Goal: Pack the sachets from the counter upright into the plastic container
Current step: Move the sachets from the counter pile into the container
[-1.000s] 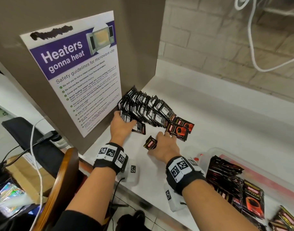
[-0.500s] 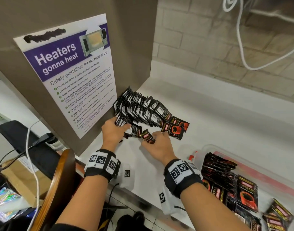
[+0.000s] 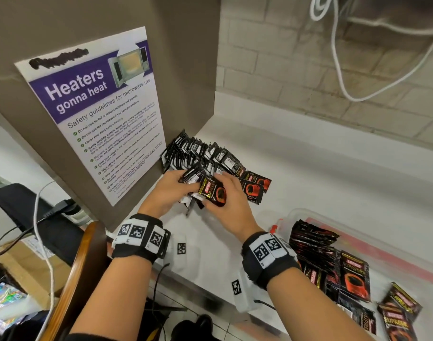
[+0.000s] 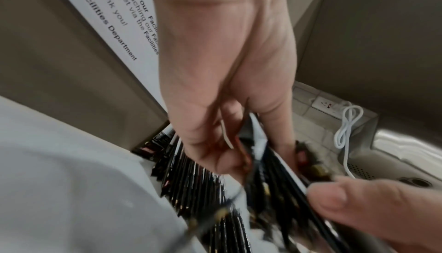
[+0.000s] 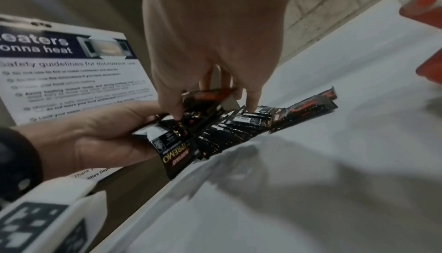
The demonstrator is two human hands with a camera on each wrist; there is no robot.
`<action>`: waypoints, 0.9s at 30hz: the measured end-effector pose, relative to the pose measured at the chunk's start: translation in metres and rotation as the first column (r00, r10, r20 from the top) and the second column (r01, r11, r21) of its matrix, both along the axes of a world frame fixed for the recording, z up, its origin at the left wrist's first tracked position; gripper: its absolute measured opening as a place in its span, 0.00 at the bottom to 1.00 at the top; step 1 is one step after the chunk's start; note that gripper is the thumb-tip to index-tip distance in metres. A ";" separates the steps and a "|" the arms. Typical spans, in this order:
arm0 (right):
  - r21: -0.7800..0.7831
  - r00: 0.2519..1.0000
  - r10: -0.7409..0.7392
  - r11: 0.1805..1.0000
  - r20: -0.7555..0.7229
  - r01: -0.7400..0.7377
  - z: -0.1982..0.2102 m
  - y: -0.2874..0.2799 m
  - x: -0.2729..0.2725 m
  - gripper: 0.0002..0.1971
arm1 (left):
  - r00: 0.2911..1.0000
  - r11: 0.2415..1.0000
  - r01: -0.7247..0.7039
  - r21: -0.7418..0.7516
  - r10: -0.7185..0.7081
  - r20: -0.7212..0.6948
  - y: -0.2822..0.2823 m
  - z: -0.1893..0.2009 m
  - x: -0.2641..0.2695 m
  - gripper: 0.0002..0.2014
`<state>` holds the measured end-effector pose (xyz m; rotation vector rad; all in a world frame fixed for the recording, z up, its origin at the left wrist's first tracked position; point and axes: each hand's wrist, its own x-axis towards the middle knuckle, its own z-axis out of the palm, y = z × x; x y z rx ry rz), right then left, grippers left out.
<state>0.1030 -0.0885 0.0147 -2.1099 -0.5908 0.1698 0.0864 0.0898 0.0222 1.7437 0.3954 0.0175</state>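
Note:
A long row of black and red coffee sachets (image 3: 205, 156) leans against the brown cabinet wall on the white counter (image 3: 309, 173). My left hand (image 3: 171, 188) grips a bunch of sachets (image 5: 172, 143) lifted off the near end of the row. My right hand (image 3: 225, 195) pinches a single red-cup sachet (image 3: 214, 191) and holds it against that bunch. The clear plastic container (image 3: 387, 244) sits at the lower right with several sachets (image 3: 313, 239) standing and lying inside it. In the left wrist view the bunch (image 4: 263, 162) is blurred between my fingers.
A microwave safety poster (image 3: 97, 114) hangs on the cabinet wall to the left. A white cable (image 3: 338, 57) dangles over the tiled back wall. A wooden chair back (image 3: 80, 274) stands below the counter edge. Loose sachets (image 3: 397, 313) lie at the lower right.
My right hand picked the single sachet off the counter and brought it up to my left hand. My left hand lifted a bunch from the near end of the row.

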 end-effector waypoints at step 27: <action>0.239 0.986 -0.135 0.958 -0.100 0.155 0.021 -0.001 0.014 0.23 | 0.948 0.881 0.320 -0.348 -0.294 0.125 -0.021 0.029 0.006 0.35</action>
